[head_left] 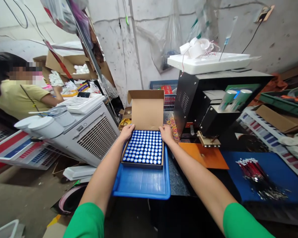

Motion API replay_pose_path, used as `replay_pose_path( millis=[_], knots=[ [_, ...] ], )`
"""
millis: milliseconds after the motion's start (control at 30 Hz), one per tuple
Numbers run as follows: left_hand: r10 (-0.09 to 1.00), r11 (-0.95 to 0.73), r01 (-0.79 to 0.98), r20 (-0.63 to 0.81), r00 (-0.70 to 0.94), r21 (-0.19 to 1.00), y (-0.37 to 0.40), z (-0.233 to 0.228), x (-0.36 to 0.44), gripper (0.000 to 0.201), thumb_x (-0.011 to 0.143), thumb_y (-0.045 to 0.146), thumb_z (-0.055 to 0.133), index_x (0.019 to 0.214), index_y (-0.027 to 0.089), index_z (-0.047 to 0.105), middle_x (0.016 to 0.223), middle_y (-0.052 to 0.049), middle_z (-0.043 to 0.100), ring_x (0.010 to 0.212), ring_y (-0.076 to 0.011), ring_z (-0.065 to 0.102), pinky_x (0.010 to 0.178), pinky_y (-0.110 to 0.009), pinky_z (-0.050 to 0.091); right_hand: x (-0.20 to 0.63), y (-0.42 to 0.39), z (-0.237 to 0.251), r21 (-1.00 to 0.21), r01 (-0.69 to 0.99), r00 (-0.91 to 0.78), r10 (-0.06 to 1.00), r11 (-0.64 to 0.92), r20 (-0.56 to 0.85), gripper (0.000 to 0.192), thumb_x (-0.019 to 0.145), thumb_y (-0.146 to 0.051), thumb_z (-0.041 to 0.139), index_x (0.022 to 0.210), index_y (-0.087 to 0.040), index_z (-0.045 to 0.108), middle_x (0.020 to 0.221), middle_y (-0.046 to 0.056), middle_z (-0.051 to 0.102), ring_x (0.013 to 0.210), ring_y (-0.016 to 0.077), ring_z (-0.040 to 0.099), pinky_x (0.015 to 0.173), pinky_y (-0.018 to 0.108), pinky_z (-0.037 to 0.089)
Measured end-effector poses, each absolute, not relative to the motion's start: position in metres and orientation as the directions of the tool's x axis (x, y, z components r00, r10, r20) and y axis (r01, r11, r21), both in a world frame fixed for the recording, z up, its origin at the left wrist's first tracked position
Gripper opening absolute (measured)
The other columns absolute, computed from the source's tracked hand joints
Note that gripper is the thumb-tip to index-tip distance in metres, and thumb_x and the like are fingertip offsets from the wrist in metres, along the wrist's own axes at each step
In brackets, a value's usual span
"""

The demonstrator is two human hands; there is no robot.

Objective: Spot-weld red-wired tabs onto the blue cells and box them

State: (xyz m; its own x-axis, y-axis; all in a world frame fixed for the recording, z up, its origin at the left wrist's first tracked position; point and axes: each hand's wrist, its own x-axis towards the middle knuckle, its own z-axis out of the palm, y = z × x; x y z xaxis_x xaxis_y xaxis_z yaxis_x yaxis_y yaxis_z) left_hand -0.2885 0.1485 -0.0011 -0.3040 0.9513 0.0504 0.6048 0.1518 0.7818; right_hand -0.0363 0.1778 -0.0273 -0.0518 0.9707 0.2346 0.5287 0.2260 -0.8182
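Left hand: the left hand [126, 131] is loosely curled, fingers bent over the far left corner of the cardboard box [146, 114]; it grips the box wall there.
Right hand: the right hand [166, 133] is curled the same way on the far right corner of the box, fingers on the rim.
Box: open, its lid flap standing upright at the far side; plain brown card.
Contents: the box is packed with blue cylindrical cells [144, 147] standing on end in tight rows, silver tops up.
Place: the box sits on the far half of a blue tray [141, 183], which lies at the bench's left edge and overhangs it.
Beside: an orange board [206, 157] lies just right of the tray, under a black machine [213, 99].
Further right: red wires [253, 170] lie on a blue mat [283, 172].
Left: a person in a yellow shirt [15, 96] works well apart.
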Motion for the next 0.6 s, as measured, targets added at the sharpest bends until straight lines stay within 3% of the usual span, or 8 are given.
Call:
replay_pose_path(
  millis=[200,367,600],
  knots=[
    [0.952,0.032,0.458,0.112,-0.285,0.889,0.143,0.005,-0.29,0.054,0.076,0.066,0.055,0.078,0.013,0.067,0.076,-0.005,0.07,0.079,-0.0217,0.059,0.071,-0.028,0.044,-0.038,0.174,-0.021,-0.873,0.389,-0.023,0.95,0.294,0.31,0.027,0.085,-0.027,0.052,0.06,-0.019,0.058,0.094,0.013,0.067,0.103,0.0248,0.057,0.097,0.036,0.042],
    [0.939,-0.066,0.316,0.167,-0.302,0.947,0.121,0.031,-0.28,0.061,0.065,0.076,0.063,0.073,0.016,0.062,0.07,-0.003,0.066,0.071,-0.0189,0.057,0.068,-0.028,0.043,-0.035,0.16,-0.006,-0.884,0.273,0.017,0.917,0.38,0.4,0.027,0.086,-0.029,0.053,0.059,-0.022,0.052,0.089,0.01,0.065,0.105,0.0242,0.056,0.097,0.035,0.042],
    [0.929,-0.155,0.282,0.237,-0.284,0.947,0.075,0.062,-0.268,0.063,0.067,0.078,0.063,0.08,0.016,0.061,0.076,-0.003,0.063,0.075,-0.0179,0.056,0.071,-0.029,0.045,-0.028,0.12,0.018,-0.832,0.236,0.0,0.856,0.502,0.516,0.023,0.094,-0.031,0.044,0.073,-0.022,0.051,0.096,0.009,0.061,0.099,0.0215,0.055,0.095,0.035,0.044]
  ],
)
